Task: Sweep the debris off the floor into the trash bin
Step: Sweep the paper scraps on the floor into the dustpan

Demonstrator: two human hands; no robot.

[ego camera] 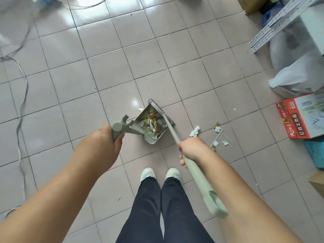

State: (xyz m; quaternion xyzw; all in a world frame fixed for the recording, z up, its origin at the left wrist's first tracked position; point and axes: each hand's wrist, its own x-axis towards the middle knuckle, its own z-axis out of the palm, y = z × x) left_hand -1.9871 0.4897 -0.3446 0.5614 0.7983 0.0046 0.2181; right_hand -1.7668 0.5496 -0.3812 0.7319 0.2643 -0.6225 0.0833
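You are looking at a pale green dustpan (149, 125) sitting on the tiled floor (105, 67), holding a heap of paper scraps and yellowish wrappers (154, 121). The broom (171, 130), matching green, is leaning with its head against the pan's far edge. More white and yellow debris (208, 134) is lying scattered just right of it.

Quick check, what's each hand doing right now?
Left hand: grips the dustpan handle.
Right hand: grips the broom handle.

The person is wearing dark navy long trousers (164, 211) and pale white rounded-toe shoes (148, 173). Both forearms are showing bare, with no sleeves reaching them. Nothing is being worn on the hands or wrists.
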